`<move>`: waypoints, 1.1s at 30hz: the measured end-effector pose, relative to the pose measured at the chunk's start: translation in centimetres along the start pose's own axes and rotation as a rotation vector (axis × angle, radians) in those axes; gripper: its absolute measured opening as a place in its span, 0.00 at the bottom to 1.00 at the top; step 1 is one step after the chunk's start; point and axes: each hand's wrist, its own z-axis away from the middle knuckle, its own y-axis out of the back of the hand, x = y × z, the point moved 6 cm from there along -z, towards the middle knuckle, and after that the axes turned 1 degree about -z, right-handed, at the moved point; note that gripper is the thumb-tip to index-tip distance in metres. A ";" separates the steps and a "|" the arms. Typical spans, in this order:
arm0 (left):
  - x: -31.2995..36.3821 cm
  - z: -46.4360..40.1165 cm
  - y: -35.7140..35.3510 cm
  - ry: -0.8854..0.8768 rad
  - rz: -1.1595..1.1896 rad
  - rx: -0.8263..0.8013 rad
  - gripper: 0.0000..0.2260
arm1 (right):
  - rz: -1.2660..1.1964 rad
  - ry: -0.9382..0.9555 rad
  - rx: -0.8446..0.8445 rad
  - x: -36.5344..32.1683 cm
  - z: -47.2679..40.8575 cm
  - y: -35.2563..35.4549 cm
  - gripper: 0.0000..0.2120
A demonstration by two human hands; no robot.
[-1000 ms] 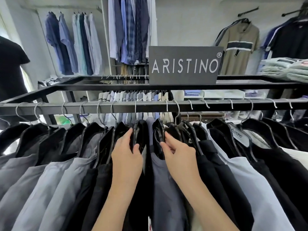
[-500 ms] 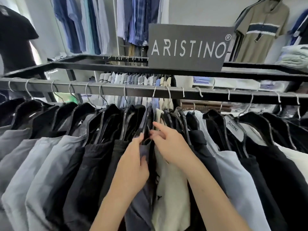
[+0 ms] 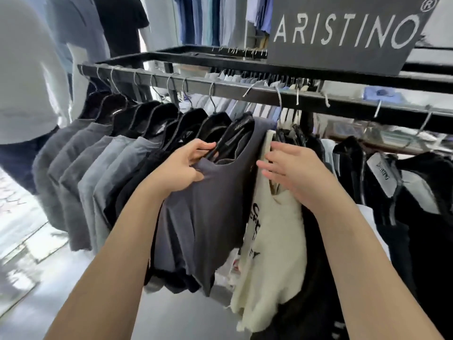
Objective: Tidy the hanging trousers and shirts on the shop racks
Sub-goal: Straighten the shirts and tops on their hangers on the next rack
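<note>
Two bare forearms reach in from the bottom edge. The left hand (image 3: 182, 168) curls round the shoulder of a dark grey shirt (image 3: 208, 217), fingers hooked over its black hanger (image 3: 235, 133), thumb pressed into the cloth. The right hand (image 3: 291, 173) lies with fingers nearly straight and spread, resting on the neckline of a cream shirt (image 3: 272, 241) with dark print down its front; it grips nothing. These two shirts hang side by side below the black rail (image 3: 245, 93), the grey one left of the cream one, and the grey one is pulled out toward the camera. Left of the grey shirt hangs a packed run of black and grey shirts (image 3: 103, 168); around eight hanger hooks show on the rail there. Right of the cream one hang more black and white garments (image 3: 392, 192), too bunched to count. Above the rail stands one grey ARISTINO sign (image 3: 343, 30). Beyond it, blue shirts (image 3: 208, 18) hang on the wall, and a person in a white top (image 3: 27, 77) stands off the rail's left end.
</note>
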 end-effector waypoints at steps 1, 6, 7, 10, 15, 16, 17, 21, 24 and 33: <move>0.0 0.0 0.1 0.008 0.005 0.007 0.31 | -0.003 0.001 -0.020 -0.1 0.0 0.0 0.21; 0.5 0.7 -0.2 0.046 -0.008 0.047 0.31 | 0.057 0.038 -0.018 -0.3 0.4 0.5 0.21; 0.6 0.9 -0.3 0.045 -0.020 0.055 0.30 | 0.099 0.055 0.011 -0.4 0.4 0.5 0.21; 0.7 1.0 -0.5 0.024 -0.041 0.124 0.27 | 0.211 0.098 0.069 -0.5 0.6 0.2 0.22; 2.3 -0.2 -0.6 0.009 -0.041 0.319 0.23 | 0.244 0.113 0.092 -0.1 0.2 -0.1 0.23; 3.0 -0.6 -0.8 0.000 -0.073 0.339 0.22 | 0.250 0.112 0.098 0.0 0.1 -0.2 0.24; 3.8 -1.2 -1.0 -0.014 -0.125 0.345 0.22 | 0.263 0.112 0.109 0.1 0.0 -0.2 0.24; 5.4 -3.2 -2.3 0.003 -0.264 0.345 0.22 | 0.385 0.140 0.170 0.7 -0.5 -0.3 0.25; 4.6 -3.2 -4.0 0.039 -0.278 0.359 0.21 | 0.455 0.153 0.194 0.7 -0.6 -0.1 0.26; -4.7 4.5 -7.4 0.186 -0.011 0.419 0.25 | 0.828 0.211 0.215 0.4 0.3 -1.2 0.29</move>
